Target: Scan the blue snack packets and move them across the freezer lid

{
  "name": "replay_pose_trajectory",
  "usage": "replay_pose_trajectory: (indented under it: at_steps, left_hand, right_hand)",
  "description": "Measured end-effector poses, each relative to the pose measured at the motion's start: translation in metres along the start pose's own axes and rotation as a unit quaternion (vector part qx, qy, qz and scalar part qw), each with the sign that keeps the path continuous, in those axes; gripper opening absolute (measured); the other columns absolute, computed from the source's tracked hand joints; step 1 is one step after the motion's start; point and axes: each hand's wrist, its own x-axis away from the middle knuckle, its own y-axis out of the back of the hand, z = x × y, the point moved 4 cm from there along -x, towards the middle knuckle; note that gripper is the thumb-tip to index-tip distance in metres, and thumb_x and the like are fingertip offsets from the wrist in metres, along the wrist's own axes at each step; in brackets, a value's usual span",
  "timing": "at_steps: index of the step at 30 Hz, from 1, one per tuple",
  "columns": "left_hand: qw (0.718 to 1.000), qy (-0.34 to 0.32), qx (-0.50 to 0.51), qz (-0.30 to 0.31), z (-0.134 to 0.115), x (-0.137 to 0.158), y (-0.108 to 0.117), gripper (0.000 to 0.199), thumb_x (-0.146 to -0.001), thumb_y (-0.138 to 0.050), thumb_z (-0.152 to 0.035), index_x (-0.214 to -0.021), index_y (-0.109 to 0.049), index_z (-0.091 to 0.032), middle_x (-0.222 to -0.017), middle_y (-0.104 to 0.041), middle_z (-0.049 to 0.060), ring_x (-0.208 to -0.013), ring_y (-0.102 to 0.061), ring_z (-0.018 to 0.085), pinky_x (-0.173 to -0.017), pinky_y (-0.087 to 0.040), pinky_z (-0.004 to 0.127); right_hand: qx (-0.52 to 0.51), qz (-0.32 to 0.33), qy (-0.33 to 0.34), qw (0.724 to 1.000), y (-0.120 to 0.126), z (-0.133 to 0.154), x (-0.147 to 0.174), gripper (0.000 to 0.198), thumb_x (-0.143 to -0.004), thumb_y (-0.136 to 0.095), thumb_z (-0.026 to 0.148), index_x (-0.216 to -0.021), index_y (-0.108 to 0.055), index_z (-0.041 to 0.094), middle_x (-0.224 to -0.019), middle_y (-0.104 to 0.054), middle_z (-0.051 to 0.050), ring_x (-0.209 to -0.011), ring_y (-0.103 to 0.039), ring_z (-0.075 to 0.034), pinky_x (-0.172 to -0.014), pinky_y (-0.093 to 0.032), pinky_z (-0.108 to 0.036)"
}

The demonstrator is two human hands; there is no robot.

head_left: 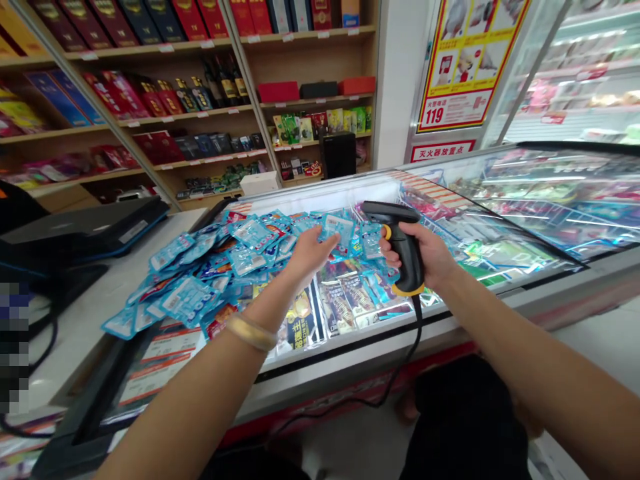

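My right hand (425, 250) is wrapped round the grip of a black and yellow handheld barcode scanner (407, 250), a finger near its yellow trigger. The scanner's head points left, towards my left hand (313, 252). Thumb and fingers of that hand grip a small blue snack packet (340, 228), its printed label side up. Left of it spreads a heap of similar blue packets (250, 233) on the glass top of a chest freezer (345, 360). Some packets overhang the freezer's left frame.
A black cable (417, 333) runs from the scanner down past the freezer's front edge. At left, a counter (90, 293) carries a dark flat device (90, 227). Stocked shelves (200, 113) stand behind. Frozen goods (347, 300) lie under the glass.
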Motion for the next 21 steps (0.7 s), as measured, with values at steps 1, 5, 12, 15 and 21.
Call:
replay_pose_trajectory:
  at_steps: [1,5,12,15,21]
  left_hand:
    - [1.0,0.008,-0.003,0.003,-0.004,-0.007,-0.016,0.016,-0.079,-0.069,-0.029,-0.085,-0.066,-0.015,-0.076,-0.067,0.002,-0.051,-0.056,0.01,-0.052,-0.047,0.024]
    - [0.998,0.027,0.021,0.046,-0.011,-0.029,-0.072,0.006,-0.079,-0.066,-0.019,-0.081,-0.064,-0.014,-0.075,-0.065,0.002,-0.057,-0.061,0.012,-0.059,-0.052,0.027]
    - [0.991,-0.056,-0.117,0.033,-0.004,-0.04,-0.091,0.012,-0.07,-0.071,-0.015,-0.082,-0.069,-0.016,-0.09,-0.073,0.006,-0.096,-0.069,0.023,-0.087,-0.053,0.034]
    - [0.984,-0.084,-0.158,0.024,-0.008,-0.032,-0.076,0.027,-0.074,-0.069,-0.017,-0.101,-0.07,-0.016,-0.111,-0.073,0.011,-0.105,-0.067,0.024,-0.094,-0.051,0.039]
    - [0.97,-0.161,-0.181,-0.015,-0.011,0.001,-0.006,0.038,-0.077,-0.064,-0.021,-0.114,-0.067,-0.015,-0.117,-0.071,0.013,-0.104,-0.067,0.024,-0.092,-0.053,0.039]
  right_hand:
    - [-0.001,-0.019,0.008,1.0,0.011,0.009,0.004,0.014,-0.08,-0.056,0.029,-0.084,-0.06,0.016,-0.067,-0.057,-0.003,-0.052,-0.046,-0.011,-0.043,-0.041,-0.02]
    - [-0.012,-0.072,0.03,0.997,0.048,0.03,0.017,0.015,-0.079,-0.055,0.029,-0.083,-0.06,0.016,-0.066,-0.056,-0.003,-0.051,-0.045,-0.011,-0.042,-0.04,-0.02]
    - [-0.021,-0.105,0.027,0.994,0.073,0.03,0.023,0.016,-0.077,-0.057,0.03,-0.083,-0.06,0.015,-0.065,-0.055,-0.004,-0.051,-0.046,-0.01,-0.042,-0.039,-0.018]
    - [-0.017,-0.102,0.027,0.994,0.071,0.026,0.021,0.016,-0.077,-0.057,0.029,-0.082,-0.06,0.014,-0.066,-0.055,-0.004,-0.051,-0.046,-0.01,-0.042,-0.04,-0.018]
    - [0.007,-0.054,0.019,0.998,0.043,0.012,0.014,0.017,-0.077,-0.059,0.03,-0.084,-0.061,0.015,-0.067,-0.055,-0.003,-0.052,-0.046,-0.011,-0.043,-0.041,-0.02]
